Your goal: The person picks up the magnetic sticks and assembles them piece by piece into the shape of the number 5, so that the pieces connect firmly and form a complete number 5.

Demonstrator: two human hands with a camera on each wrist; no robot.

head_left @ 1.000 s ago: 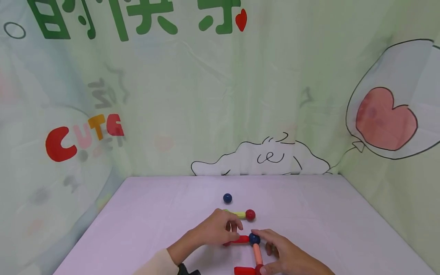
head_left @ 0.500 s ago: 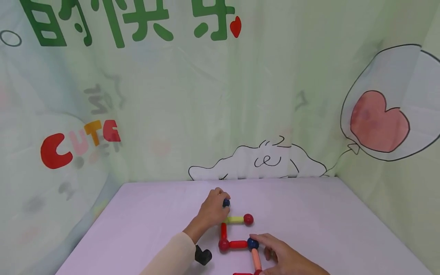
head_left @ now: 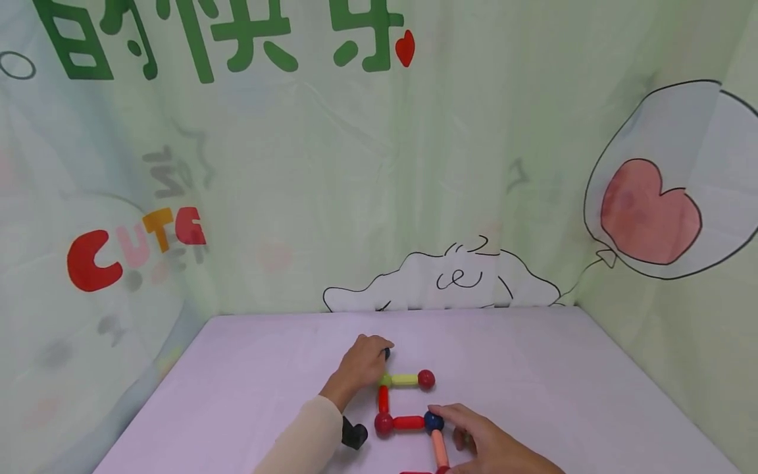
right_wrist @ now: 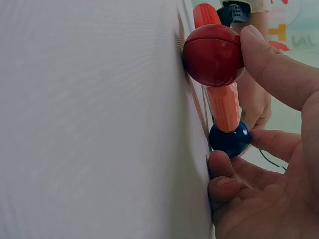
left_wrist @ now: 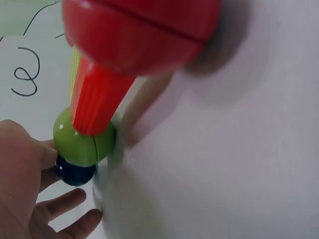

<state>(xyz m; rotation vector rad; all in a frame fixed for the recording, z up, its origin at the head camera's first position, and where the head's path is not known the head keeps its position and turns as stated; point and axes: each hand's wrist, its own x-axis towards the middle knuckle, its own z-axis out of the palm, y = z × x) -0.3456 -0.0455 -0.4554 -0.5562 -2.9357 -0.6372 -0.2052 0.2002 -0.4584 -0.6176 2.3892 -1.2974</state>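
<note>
A chain of toy building rods and balls lies on the table, with a yellow-green rod (head_left: 405,380), a green ball (head_left: 386,380), red rods (head_left: 409,423) and an orange rod (head_left: 439,449). At its far left end my left hand (head_left: 360,363) pinches a dark blue ball (left_wrist: 76,172) close against the green ball; whether those balls touch is unclear. Nearer to me, my right hand (head_left: 494,442) holds the chain beside the orange rod. Its thumb is on a red ball (right_wrist: 214,56), its index finger on another blue ball (right_wrist: 230,139).
The pale lilac tabletop (head_left: 266,368) reaches back to a printed curtain (head_left: 355,164). A black angular object (head_left: 354,435) shows beside the left forearm, partly covered by the sleeve. Another red ball (head_left: 426,380) ends the yellow-green rod.
My left hand has gone from the red corner ball to the far blue ball, then drawn it slightly nearer the green ball. The right hand keeps its place on the chain.
</note>
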